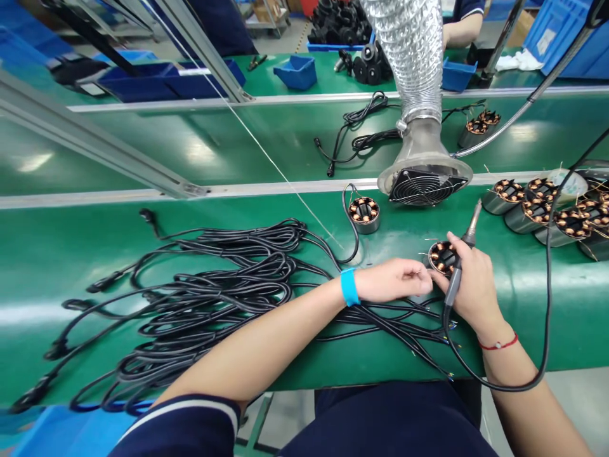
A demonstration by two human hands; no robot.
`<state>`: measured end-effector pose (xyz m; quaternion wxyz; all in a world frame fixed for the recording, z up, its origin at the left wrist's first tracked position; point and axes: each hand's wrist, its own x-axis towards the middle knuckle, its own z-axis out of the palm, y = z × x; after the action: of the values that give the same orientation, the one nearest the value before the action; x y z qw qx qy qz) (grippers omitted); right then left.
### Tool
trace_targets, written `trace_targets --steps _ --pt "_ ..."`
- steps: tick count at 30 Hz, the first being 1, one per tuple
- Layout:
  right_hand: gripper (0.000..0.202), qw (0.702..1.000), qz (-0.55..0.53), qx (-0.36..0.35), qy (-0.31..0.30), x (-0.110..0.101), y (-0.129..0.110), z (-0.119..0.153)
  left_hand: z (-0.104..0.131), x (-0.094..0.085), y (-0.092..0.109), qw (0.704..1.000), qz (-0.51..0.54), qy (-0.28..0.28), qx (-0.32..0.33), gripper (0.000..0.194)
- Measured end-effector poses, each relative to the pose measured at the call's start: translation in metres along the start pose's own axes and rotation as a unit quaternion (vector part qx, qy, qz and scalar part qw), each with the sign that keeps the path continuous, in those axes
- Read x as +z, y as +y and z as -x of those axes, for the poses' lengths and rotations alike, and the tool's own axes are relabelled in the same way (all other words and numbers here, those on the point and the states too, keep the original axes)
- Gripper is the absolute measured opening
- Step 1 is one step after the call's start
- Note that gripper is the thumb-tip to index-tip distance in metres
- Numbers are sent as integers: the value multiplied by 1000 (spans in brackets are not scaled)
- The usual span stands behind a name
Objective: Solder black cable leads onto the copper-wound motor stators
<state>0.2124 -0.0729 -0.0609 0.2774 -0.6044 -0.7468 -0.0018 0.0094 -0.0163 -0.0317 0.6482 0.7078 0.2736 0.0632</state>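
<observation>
open bench [399, 228] lies between the lone stator [365, 219] and the nearer stator [440, 256], coiled cables [228, 285] crowding left, a fan hood [425, 171] beyond.

Green benchtop [98, 244], black cables [223, 292], coppery coils [434, 256], grey soldering-iron handle [454, 285], blue wristband [349, 287], red bracelet [499, 346]

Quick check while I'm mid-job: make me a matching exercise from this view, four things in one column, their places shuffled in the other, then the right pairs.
Things
1. Soldering iron
2. Black cable bundles
3. Blue wristband
4. Fan hood

Places
A. Around the wrist of the left hand
B. At the lower end of the silver duct
C. Gripped in the right hand
D. Across the left side of the green bench

Pairs: 1-C, 2-D, 3-A, 4-B
</observation>
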Motion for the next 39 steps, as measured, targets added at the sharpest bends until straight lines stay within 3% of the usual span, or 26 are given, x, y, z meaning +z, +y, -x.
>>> trace_targets --steps 1,3,6,9,13,15,18,22,30,35,39 --pt "64 1000 -8 4 6 -1 4 0 2 2 2 995 -103 0 -10 18" --pt "71 999 -32 11 13 -4 13 0 6 6 7 955 -295 -14 -38 18" --pt "81 995 -102 2 -6 -10 24 2 11 10 17 908 -410 -63 -54 10" --pt "76 980 -199 -3 2 -18 26 4 14 6 27 927 -372 -37 -34 7" --pt "54 968 -237 2 82 -30 7 3 19 -5 35 970 -207 120 37 6" --pt "46 961 -250 30 110 -34 -10 1 21 -9 34 978 -105 168 59 8" --pt "43 924 -357 85 106 -36 -37 -4 21 -11 29 983 -3 172 69 15" --pt "43 884 -447 106 89 -35 -60 -12 21 -13 24 984 30 156 82 19" --pt "40 847 -507 133 87 -28 -60 -14 22 -12 26 981 25 157 116 15" --pt "41 799 -565 181 93 -20 -62 -14 20 -12 24 968 66 189 153 43" --pt "43 790 -571 195 107 -16 -64 -13 18 -11 24 955 92 237 152 51"
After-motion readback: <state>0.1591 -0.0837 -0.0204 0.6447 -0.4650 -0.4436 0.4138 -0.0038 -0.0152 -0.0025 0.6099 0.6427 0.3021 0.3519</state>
